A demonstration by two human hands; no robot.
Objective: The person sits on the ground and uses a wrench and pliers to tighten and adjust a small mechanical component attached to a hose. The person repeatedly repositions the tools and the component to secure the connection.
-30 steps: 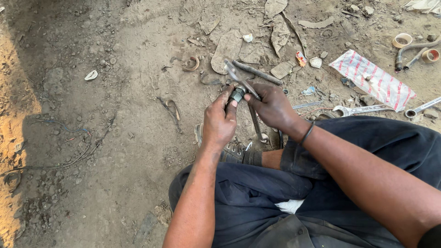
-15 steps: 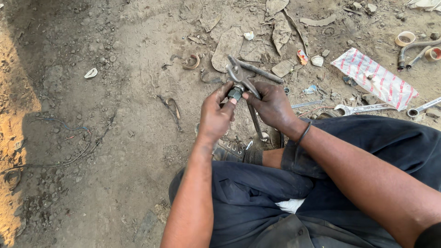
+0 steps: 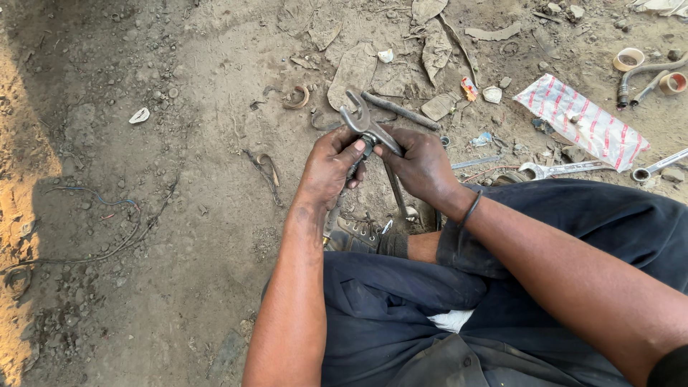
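Left hand [image 3: 331, 166] and right hand [image 3: 423, 166], fingers pinching grey metal forked tool [image 3: 365, 127]. Combination wrench [image 3: 562, 169] at 3 o'clock on dirt ground [image 3: 179, 215]; striped packet [image 3: 580, 122] at 2 o'clock.

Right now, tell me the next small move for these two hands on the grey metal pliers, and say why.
Probably steady the grey metal pliers with the right hand and keep working the small dark part below the head with the left hand. Both hands already grip the tool above the dirt ground, and the left thumb rests on that part, so only a slight finger adjustment seems needed.
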